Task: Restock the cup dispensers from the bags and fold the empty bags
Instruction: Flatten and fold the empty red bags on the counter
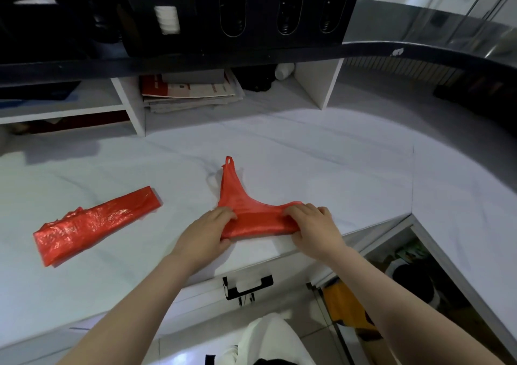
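Grip of left hand [209, 226] and right hand [312, 223] pinches red bag [258, 223] ends.

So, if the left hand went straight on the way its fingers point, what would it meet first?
Probably the right hand, which grips the other end of the red bag that the left hand holds.

No text could be read, stack of red and white papers [193, 92] in the shelf [319, 85] carried small printed lines, all too blurred to make out
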`<state>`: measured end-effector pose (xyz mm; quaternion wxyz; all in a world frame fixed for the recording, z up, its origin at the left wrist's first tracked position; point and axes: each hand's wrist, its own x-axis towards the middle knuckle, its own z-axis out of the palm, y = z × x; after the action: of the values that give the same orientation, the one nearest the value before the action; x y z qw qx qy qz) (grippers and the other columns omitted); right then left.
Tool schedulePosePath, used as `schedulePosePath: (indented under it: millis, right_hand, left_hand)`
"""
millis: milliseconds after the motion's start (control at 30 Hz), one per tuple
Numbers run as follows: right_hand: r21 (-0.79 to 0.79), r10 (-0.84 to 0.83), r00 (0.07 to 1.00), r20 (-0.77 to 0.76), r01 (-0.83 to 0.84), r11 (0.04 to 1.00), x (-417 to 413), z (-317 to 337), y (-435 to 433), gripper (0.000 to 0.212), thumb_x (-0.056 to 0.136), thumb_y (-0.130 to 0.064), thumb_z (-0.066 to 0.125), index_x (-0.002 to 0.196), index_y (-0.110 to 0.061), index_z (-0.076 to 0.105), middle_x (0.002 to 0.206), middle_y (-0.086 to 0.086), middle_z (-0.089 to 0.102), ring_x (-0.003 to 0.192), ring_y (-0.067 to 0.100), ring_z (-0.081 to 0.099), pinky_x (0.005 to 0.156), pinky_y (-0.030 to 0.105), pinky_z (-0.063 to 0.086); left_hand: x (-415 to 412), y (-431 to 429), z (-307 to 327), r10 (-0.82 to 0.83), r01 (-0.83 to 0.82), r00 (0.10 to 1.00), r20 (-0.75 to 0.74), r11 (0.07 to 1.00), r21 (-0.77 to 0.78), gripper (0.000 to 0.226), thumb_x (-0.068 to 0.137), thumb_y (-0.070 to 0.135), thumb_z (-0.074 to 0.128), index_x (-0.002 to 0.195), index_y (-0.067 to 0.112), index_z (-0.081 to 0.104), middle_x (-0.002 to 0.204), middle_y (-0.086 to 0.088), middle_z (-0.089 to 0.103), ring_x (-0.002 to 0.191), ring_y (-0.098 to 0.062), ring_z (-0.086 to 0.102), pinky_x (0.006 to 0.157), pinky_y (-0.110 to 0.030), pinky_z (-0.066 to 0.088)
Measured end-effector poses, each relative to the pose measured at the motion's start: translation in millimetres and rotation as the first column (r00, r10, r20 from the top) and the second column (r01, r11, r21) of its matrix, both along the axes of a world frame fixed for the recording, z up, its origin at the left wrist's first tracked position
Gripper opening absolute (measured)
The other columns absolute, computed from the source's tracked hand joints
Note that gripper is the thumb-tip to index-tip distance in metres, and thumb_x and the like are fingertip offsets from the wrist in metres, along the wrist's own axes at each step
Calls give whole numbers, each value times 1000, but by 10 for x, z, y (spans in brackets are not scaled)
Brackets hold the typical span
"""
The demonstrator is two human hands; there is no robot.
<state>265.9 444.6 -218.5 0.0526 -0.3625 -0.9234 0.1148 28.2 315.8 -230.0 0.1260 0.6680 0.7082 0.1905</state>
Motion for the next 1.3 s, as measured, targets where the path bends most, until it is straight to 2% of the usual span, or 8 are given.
schedulePosePath:
  millis: [133,233,500,667,833,1100,1200,1300]
  right_hand:
    - [-285,-237,924,-301,150,947,87,28,82,9,80,-25,66,87,-30,63,85,-17,60,82,6,56,65,12,37]
    - [-429,-446,836,-319,292,855,51,0,126,21,81,-38,69,95,-32,54,82,-19,57,75,0,55,56,10,38]
    - [-193,-467,867,-174,435,880,-170,-97,136,52,86,-41,62,131,-28,42,127,1,46,104,24,56,72,35,49]
    - [273,43,968,-245,27,962,-139,-149,105,30,77,-22,77,105,-17,70,117,7,64,100,32,61,75,44,52]
    - [22,126,983,-133,-124,992,7,-98,218,58,75,-51,73,123,-20,63,124,-3,62,113,22,55,92,40,46]
    - [-413,-392,839,-377,226,882,-263,19,347,23,85,-39,66,103,-31,52,85,-14,62,77,2,58,63,16,41]
    - [-383,-480,808,-343,346,857,-435,-19,383,30,87,-39,64,110,-25,52,95,-9,58,82,9,56,69,25,42]
    - [-177,-390,864,-319,350,920,-576,-49,357,27,90,-32,60,113,-19,59,115,-1,56,101,18,55,82,33,44]
  left_hand:
    - [-43,-16,29,158,-184,949,271,980,71,27,83,15,63,109,23,64,108,15,53,93,-2,53,81,-8,38]
    - [-23,30,58,290,-338,850,440,940,35,25,88,27,64,111,28,57,96,14,61,88,-3,59,72,-12,42]
    - [172,172,12,409,-405,913,-1,904,136,41,81,4,64,120,18,60,131,-15,48,96,-39,59,77,-40,48]
    - [118,169,-3,147,-134,982,-119,985,111,45,83,-3,55,125,12,60,136,-11,53,123,-32,51,102,-40,39]
    - [-57,37,-66,63,-63,998,-16,998,-21,60,91,49,53,144,26,37,153,7,30,139,-14,28,111,-22,14]
    - [-192,139,55,318,-369,888,332,924,102,21,84,27,68,103,29,60,95,14,57,83,-8,56,71,-21,41]
    - [-199,256,68,438,-493,806,399,869,42,33,85,25,67,115,25,55,105,11,57,90,-16,58,76,-26,43]
    - [-142,356,58,489,-502,858,158,863,51,39,87,16,62,125,19,55,131,-4,48,109,-26,54,84,-33,43]
